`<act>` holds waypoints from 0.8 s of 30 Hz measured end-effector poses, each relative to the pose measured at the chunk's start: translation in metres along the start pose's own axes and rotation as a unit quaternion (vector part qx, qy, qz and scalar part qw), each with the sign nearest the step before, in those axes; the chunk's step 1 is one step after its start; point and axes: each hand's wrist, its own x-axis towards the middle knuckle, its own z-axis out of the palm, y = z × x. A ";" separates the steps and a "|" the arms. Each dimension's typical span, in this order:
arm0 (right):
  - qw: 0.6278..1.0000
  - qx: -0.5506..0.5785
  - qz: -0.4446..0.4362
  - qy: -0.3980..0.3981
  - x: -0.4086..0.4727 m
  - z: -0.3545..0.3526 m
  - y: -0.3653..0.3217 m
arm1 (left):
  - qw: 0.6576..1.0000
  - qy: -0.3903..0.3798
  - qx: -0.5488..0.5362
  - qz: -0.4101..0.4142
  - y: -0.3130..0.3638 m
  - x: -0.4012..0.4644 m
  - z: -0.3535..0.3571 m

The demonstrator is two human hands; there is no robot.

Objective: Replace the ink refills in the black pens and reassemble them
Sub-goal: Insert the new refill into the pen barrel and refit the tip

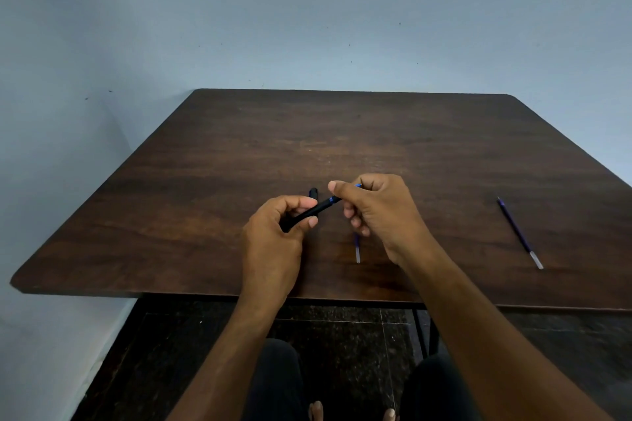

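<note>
My left hand grips the black pen barrel, which slants up to the right above the table. My right hand pinches the pen's blue front end, where the tip pokes out past my fingers. A black pen cap lies on the table just behind my left hand. One blue refill lies below my right hand, partly hidden by it. A second blue refill with a clear end lies on the table at the right.
The dark wooden table stands against a pale blue wall. Its front edge runs just above my knees. A dark tiled floor shows below the table.
</note>
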 end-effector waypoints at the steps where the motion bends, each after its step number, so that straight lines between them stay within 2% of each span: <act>1: 1.000 -0.010 -0.002 0.004 0.001 0.000 0.000 | 1.000 -0.001 0.000 -0.001 0.001 0.000 0.000; 8: 1.000 -0.002 0.015 -0.008 -0.003 -0.002 -0.001 | 1.000 0.001 -0.003 -0.007 0.002 -0.002 -0.001; 13: 0.984 0.158 -0.005 -0.080 -0.007 -0.010 0.008 | 1.000 0.003 -0.010 -0.017 0.002 -0.002 -0.001; 19: 0.988 0.146 -0.009 -0.056 -0.006 -0.006 0.012 | 1.000 0.005 -0.007 -0.011 0.002 -0.003 -0.002; 24: 0.996 0.083 -0.014 -0.022 -0.005 0.001 0.010 | 1.000 0.003 -0.009 -0.007 0.000 -0.002 -0.001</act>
